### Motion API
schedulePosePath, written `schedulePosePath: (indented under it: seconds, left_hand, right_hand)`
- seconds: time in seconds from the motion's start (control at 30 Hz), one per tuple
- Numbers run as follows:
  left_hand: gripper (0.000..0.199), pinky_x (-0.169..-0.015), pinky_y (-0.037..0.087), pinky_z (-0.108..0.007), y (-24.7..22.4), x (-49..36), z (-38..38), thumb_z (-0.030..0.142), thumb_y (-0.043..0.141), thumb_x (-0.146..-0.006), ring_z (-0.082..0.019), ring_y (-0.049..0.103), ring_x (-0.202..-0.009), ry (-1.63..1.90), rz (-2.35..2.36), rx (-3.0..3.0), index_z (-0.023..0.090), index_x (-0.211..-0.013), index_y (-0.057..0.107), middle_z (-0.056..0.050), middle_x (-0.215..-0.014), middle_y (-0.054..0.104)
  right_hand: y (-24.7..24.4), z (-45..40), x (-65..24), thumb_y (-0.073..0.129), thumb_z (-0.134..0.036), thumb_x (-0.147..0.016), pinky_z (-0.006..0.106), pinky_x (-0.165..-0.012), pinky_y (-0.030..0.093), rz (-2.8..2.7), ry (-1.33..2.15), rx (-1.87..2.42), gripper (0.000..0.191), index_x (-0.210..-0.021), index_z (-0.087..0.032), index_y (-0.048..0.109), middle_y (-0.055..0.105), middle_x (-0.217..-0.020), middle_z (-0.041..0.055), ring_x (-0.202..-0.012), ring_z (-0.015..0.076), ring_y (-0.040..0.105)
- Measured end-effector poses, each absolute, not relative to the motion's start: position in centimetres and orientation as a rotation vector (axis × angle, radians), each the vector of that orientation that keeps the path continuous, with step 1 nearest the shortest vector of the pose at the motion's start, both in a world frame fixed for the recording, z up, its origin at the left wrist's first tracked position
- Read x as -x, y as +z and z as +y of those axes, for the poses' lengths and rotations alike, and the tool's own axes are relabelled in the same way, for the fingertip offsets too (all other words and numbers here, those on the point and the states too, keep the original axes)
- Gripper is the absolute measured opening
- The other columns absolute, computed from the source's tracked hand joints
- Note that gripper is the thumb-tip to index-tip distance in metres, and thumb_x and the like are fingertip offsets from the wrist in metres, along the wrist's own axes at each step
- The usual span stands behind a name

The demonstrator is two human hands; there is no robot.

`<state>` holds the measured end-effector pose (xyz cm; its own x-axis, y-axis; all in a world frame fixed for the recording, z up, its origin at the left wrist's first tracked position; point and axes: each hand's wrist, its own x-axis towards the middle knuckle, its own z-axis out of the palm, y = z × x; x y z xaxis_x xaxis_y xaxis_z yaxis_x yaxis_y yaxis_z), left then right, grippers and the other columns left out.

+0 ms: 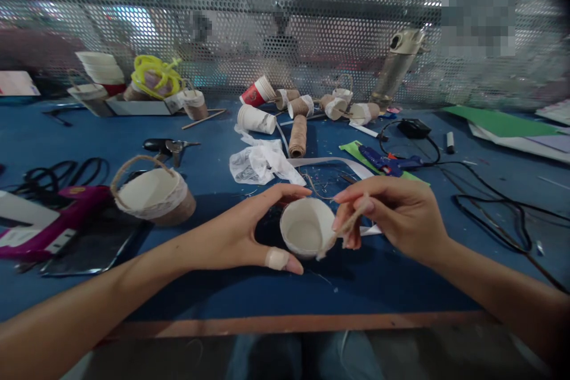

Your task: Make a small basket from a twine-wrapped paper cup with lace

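A white paper cup point(307, 228) with a lacy rim stands upright near the table's front edge. My left hand point(262, 228) curves around its left side, thumb in front and fingers behind, with a gap at the palm. A beige bandage wraps that thumb. Between the thumb and fingers of my right hand point(383, 214) is a short piece of twine point(351, 221); its lower end meets the cup's right rim. To the left sits a finished-looking twine-wrapped cup basket point(155, 193) with lace and an arched handle.
Behind the cup lie crumpled white lace point(265, 161), a twine spool point(298, 136) and a blue glue gun point(387, 160) with a black cable. Small wrapped cups point(303, 107) line the back by a perforated metal screen point(249, 24). A magenta device point(66, 219) lies left.
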<state>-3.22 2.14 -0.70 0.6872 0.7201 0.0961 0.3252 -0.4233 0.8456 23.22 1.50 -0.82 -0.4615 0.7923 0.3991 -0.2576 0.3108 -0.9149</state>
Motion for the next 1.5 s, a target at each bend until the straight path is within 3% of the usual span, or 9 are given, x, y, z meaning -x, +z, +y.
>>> schedulePosePath:
  seconds: [0.13, 0.27, 0.37, 0.5, 0.93, 1.03, 1.2, 1.37, 1.5]
  left_hand:
    - [0.082, -0.116, 0.046, -0.043, -0.6, 3.7, 2.2, 0.047, 0.093, -0.071, -0.032, 0.057, -0.133, 0.658, 0.759, -2.014, 0.028, -0.141, 0.055, -0.009, -0.141, 0.061]
    - [0.051, -0.115, 0.045, -0.042, -0.4, 3.9, 2.3, 0.054, 0.074, -0.090, -0.031, 0.056, -0.133, 0.862, 0.635, -1.989, 0.029, -0.134, 0.065, -0.009, -0.135, 0.065]
    - [0.027, -0.110, 0.048, -0.040, -0.1, 3.7, 2.1, 0.045, 0.066, -0.099, -0.027, 0.062, -0.123, 0.927, 0.605, -2.045, 0.030, -0.120, 0.074, -0.007, -0.123, 0.070]
    - [0.011, -0.102, 0.052, -0.036, 0.0, 2.9, 1.7, 0.032, 0.073, -0.095, -0.023, 0.067, -0.108, 0.941, 0.559, -2.099, 0.027, -0.102, 0.080, -0.007, -0.105, 0.073]
    - [0.008, -0.095, 0.055, -0.034, -0.1, 2.1, 1.4, 0.028, 0.082, -0.087, -0.020, 0.067, -0.094, 0.969, 0.499, -2.171, 0.024, -0.094, 0.080, -0.006, -0.094, 0.074]
    - [0.003, -0.101, 0.052, -0.036, 0.0, 2.0, 1.2, 0.023, 0.080, -0.088, -0.020, 0.068, -0.094, 0.978, 0.480, -2.176, 0.024, -0.091, 0.079, -0.004, -0.090, 0.074]
    - [0.003, -0.099, 0.051, -0.035, -0.2, 2.4, 1.1, 0.023, 0.077, -0.091, -0.019, 0.065, -0.095, 1.082, 0.603, -2.094, 0.025, -0.092, 0.077, -0.003, -0.094, 0.071]
    - [0.003, -0.096, 0.052, -0.037, -0.6, 2.7, 1.9, 0.026, 0.075, -0.093, -0.021, 0.064, -0.095, 1.063, 0.690, -2.075, 0.024, -0.092, 0.077, -0.006, -0.094, 0.070]
    - [0.005, -0.092, 0.053, -0.036, -0.6, 2.9, 2.3, 0.031, 0.077, -0.092, -0.022, 0.064, -0.096, 1.099, 0.734, -2.038, 0.025, -0.091, 0.077, -0.005, -0.094, 0.071]
  right_hand:
    - [-0.7, 1.4, -23.3, 0.072, -0.029, -0.096, 0.015, -0.037, 0.051, -1.646, 1.182, 0.616, 0.014, -0.102, -0.022, 0.082, 0.075, -0.069, 0.0010, -0.040, 0.0080, 0.062]
    - [-0.7, 1.5, -23.3, 0.072, -0.022, -0.095, 0.016, -0.040, 0.049, -1.754, 0.895, 0.677, 0.016, -0.105, -0.027, 0.083, 0.073, -0.072, -0.0014, -0.042, 0.0053, 0.060]
    - [-0.8, 1.5, -23.1, 0.070, -0.019, -0.095, 0.018, -0.044, 0.050, -1.863, 0.722, 0.676, 0.021, -0.111, -0.027, 0.081, 0.072, -0.074, -0.0014, -0.045, 0.0054, 0.059]
    - [-1.0, 1.4, -22.9, 0.067, -0.017, -0.097, 0.020, -0.051, 0.051, -1.973, 0.528, 0.653, 0.026, -0.117, -0.028, 0.080, 0.071, -0.070, -0.0010, -0.056, 0.0090, 0.063]
    - [-0.8, 1.0, -23.4, 0.061, -0.018, -0.101, 0.020, -0.058, 0.051, -2.125, 0.082, 0.609, 0.028, -0.123, -0.027, 0.076, 0.072, -0.085, 0.0025, -0.067, 0.0096, 0.066]
    - [-0.4, 0.7, -23.4, 0.059, -0.018, -0.102, 0.021, -0.060, 0.053, -2.172, 0.021, 0.601, 0.029, -0.124, -0.027, 0.075, 0.074, -0.085, 0.0025, -0.068, 0.0103, 0.067]
    - [0.1, 0.6, -23.0, 0.066, -0.025, -0.100, 0.023, -0.069, 0.057, -2.063, 0.252, 0.503, 0.035, -0.135, -0.024, 0.067, 0.074, -0.086, 0.0024, -0.073, 0.0121, 0.068]
    - [-0.1, 1.5, -23.0, 0.066, -0.025, -0.099, 0.025, -0.073, 0.059, -2.006, 0.407, 0.512, 0.018, -0.114, -0.024, 0.076, 0.075, -0.092, 0.0043, -0.083, 0.0145, 0.071]
    - [-0.3, 2.2, -23.3, 0.064, -0.023, -0.099, 0.030, -0.079, 0.058, -1.987, 0.525, 0.555, 0.017, -0.109, -0.025, 0.077, 0.074, -0.095, 0.0045, -0.089, 0.0166, 0.069]
